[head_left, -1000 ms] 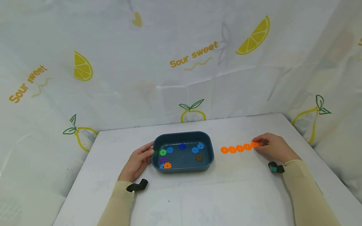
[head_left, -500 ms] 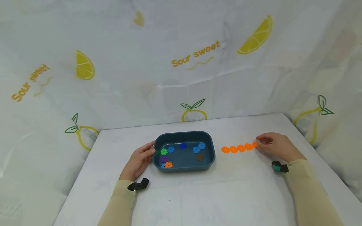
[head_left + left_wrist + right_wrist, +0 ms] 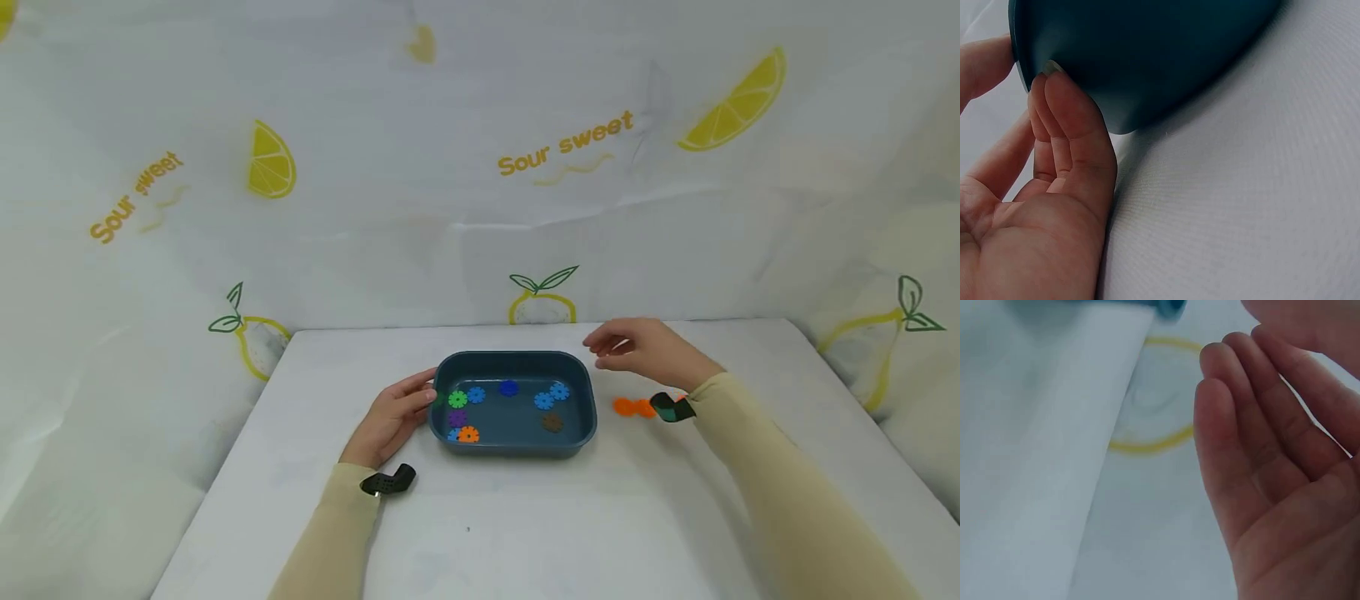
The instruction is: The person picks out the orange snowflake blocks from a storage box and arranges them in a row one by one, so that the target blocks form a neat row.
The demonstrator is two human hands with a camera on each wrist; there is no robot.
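My left hand holds the left end of a dark blue-green rectangular tray. In the left wrist view, fingertips press against the tray's outer wall. My right hand hovers over the table just beyond the tray's right end, fingers loosely bent; the right wrist view shows nothing in it. Inside the tray lie snowflake discs, among them a green disc, a purple disc, an orange disc, a dark blue disc and a brown disc. Right of it, a row of orange snowflake discs is partly hidden by my right wrist.
A white table carries everything, its far edge close behind the tray. Beyond it hangs a white cloth printed with lemons and lettering. A black wrist device sits on my left wrist, another on the right.
My right hand has let go of the last orange disc in the row and moved left and up toward the tray. My left hand stays on the tray; the head view has shifted slightly.
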